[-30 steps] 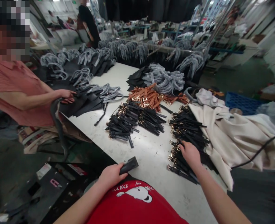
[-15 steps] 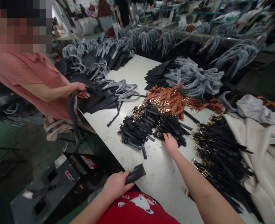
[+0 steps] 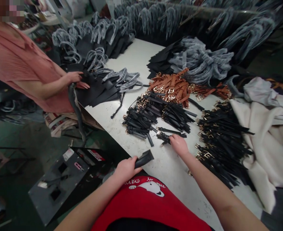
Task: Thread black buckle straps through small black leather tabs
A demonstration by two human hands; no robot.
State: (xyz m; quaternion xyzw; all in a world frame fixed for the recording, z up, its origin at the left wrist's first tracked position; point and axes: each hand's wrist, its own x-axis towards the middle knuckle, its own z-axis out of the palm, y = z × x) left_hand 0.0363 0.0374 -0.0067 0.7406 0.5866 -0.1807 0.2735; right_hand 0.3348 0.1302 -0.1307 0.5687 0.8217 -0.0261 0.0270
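Black strap [image 3: 143, 158] sits clenched in the left hand [image 3: 126, 169], near the edge of the worktop [image 3: 107, 126]. The right hand [image 3: 178, 145] lies on loose buckled belts [image 3: 166, 136], its hold unclear. Those lie just beside the larger heap of belts [image 3: 221, 138], so a careless sweep could mix them.
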